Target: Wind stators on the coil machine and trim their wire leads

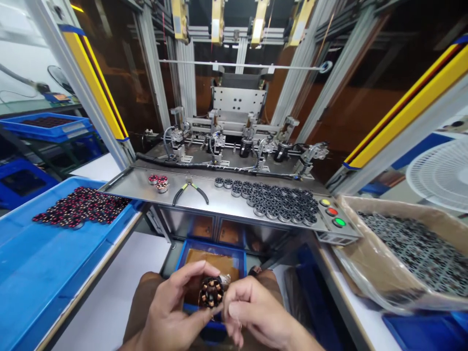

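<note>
Low in the view, over my lap, my left hand (pixel 171 309) grips a small round wound stator (pixel 211 292) with copper coils between thumb and fingers. My right hand (pixel 256 312) is pinched shut against the stator's right side, fingers pressed together on its edge or on a fine wire I cannot make out. Ahead, on the steel shelf (pixel 139 183), lie several bare dark stator cores (pixel 276 197), three wound stators (pixel 158 182) and a pair of pliers (pixel 190 189).
A blue tray (pixel 32 263) at left carries many wound stators (pixel 78 207). At right a bag-lined cardboard box (pixel 365 258) holds many dark cores. Yellow, red and green buttons (pixel 332 212) sit on the shelf's right end. The winding machine (pixel 237 131) stands behind. A small blue bin (pixel 212 248) is below.
</note>
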A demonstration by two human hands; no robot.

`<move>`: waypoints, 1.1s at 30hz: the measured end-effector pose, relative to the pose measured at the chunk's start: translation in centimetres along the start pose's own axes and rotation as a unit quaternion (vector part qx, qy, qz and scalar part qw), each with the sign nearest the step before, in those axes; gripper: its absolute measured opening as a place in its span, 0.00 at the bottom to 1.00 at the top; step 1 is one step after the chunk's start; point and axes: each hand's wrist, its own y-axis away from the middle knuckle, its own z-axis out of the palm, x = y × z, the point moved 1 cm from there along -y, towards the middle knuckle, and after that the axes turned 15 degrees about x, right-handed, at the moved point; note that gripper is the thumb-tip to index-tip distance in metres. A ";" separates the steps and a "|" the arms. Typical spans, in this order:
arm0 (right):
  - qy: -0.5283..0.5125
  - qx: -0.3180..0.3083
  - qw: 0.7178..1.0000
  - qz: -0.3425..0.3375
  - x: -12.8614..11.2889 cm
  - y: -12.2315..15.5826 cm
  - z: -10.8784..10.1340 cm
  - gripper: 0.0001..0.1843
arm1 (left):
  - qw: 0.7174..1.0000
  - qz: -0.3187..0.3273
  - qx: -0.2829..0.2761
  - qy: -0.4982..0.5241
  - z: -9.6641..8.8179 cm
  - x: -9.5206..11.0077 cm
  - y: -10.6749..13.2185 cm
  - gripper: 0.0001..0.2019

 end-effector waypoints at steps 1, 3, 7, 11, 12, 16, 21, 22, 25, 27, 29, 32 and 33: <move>-0.015 0.007 1.000 0.005 0.5 -0.1 0.7 0.23 | 1.000 0.009 -0.003 -0.011 0.1 -0.1 0.0 0.35; -0.034 0.006 0.999 0.017 1.0 0.0 1.8 0.26 | 0.999 0.026 -0.007 -0.034 0.3 -0.3 0.0 0.34; -0.032 0.008 0.999 0.011 1.1 0.5 2.8 0.20 | 0.998 0.033 -0.020 -0.057 0.4 -0.4 -0.2 0.34; 0.031 0.028 0.999 -0.016 1.9 0.6 2.4 0.20 | 0.999 -0.027 -0.010 -0.028 0.4 -0.1 -0.7 0.35; 0.048 0.035 0.998 -0.016 2.1 0.6 2.1 0.21 | 0.999 -0.050 -0.012 -0.019 0.4 0.0 -0.8 0.35; 0.038 0.084 0.995 -0.030 0.9 1.2 0.8 0.23 | 0.989 -0.141 -0.036 0.019 0.4 0.4 -0.6 0.31; 0.036 0.116 0.986 -0.118 -2.5 2.5 1.4 0.22 | 0.978 -0.192 -0.056 0.066 1.1 0.2 0.4 0.26; 0.042 0.122 0.985 -0.117 -2.7 2.6 1.7 0.21 | 0.976 -0.196 -0.049 0.077 1.3 0.1 0.5 0.27; 0.043 0.139 0.982 -0.123 -2.2 2.6 2.0 0.22 | 0.971 -0.205 -0.025 0.119 1.9 -0.2 0.7 0.32; 0.042 0.133 0.983 -0.122 -1.3 2.4 1.7 0.23 | 0.965 -0.220 -0.020 0.145 2.1 -0.3 0.6 0.32; 0.051 0.127 0.984 -0.112 -0.3 2.2 1.1 0.24 | 0.956 -0.244 -0.019 0.161 2.0 -0.3 0.4 0.31; 0.102 0.119 0.984 -0.088 0.6 2.3 0.2 0.25 | 0.947 -0.274 -0.019 0.165 1.7 -0.2 0.2 0.31; 0.124 0.122 0.981 -0.085 0.5 2.5 0.1 0.25 | 0.948 -0.275 -0.020 0.161 1.7 -0.1 0.2 0.31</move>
